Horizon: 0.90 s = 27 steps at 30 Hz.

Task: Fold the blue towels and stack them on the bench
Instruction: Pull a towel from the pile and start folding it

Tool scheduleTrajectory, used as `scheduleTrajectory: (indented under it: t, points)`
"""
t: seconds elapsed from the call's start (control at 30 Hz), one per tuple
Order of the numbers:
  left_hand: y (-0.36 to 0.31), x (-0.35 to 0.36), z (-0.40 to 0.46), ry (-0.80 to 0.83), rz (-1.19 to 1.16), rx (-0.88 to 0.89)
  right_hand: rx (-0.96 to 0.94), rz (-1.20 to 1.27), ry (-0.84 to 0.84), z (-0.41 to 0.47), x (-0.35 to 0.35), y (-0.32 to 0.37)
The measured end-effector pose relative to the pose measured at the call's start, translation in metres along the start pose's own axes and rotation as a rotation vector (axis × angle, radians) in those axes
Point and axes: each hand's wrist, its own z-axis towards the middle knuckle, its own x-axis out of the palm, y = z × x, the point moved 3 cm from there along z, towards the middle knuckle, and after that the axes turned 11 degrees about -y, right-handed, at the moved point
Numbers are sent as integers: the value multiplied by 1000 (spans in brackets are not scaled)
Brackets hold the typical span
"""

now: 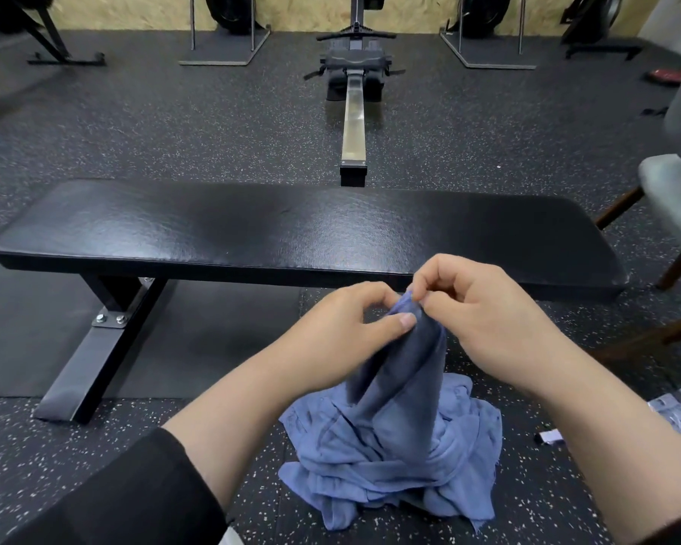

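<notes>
A: Why is the blue towel [402,371] held up like a tent?

B: Both hands pinch it at one point. The left hand [346,328] has thumb and forefinger pressed together on the cloth just below the peak, and the right hand [484,312] nips the very tip between its thumb and curled fingers. My guess is the person is hunting for a corner or hem, so the piece can be shaken out flat before folding.

A: And the rest of it?

B: It drapes down into the heap of blue towels [390,458] on the floor, in front of the bench's near edge, toward its right end. I cannot tell how many towels are in the heap, since the folds run together.

A: What is the cloth like?

B: Thin, soft and limp, with a faint woven grain and a frayed edge at the lower right. It creases easily, so it should fold without fighting back.

A: Is anything stacked yet?

B: No. The bench [174,226] has a long black padded top with a pebbled, slightly glossy skin and rounded corners, on a black steel leg with bolted plates.

A: Further out?

B: The speckled rubber floor [174,123], a rowing machine [354,112] with a metal rail beyond the bench's far edge, and a grey chair [673,190] with wooden legs past its right end.
</notes>
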Motion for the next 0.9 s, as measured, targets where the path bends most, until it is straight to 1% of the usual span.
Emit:
scheduleTrajectory:
  t: [0.07,0.23,0.3,0.37,0.4,0.5,0.57,0.63,0.77,0.83,0.9]
  points:
    - [-2,-1,0,-58,-32,1,1,-8,-16,0,-4,-1]
    - [-8,-5,-2,-147,-91,25,23,136,39,-2,-7,0]
    - [-9,-8,-3,-177,-100,30,23,65,23,0,-11,-2]
    - [-13,-11,-6,-170,-131,45,1,-56,26,1,-15,-1]
    - [-14,-13,-7,-150,-149,45,-15,-80,16,0,-17,0]
    - [-16,-13,-14,-76,-266,-36,-75,-74,-34,-4,-20,9]
    - [-13,-14,-16,-77,-361,-119,-105,-45,-52,-9,-20,16]
    - [-10,-14,-18,-77,-419,-156,-127,-30,-70,-12,-21,20]
    - [-13,-11,-23,16,-326,-90,-137,-29,-89,-15,-20,25]
    - [-16,-8,-24,-30,-304,-67,-133,-27,-101,-17,-20,27]
    - [-16,-7,-23,-157,-252,-44,-133,-23,-118,-18,-21,30]
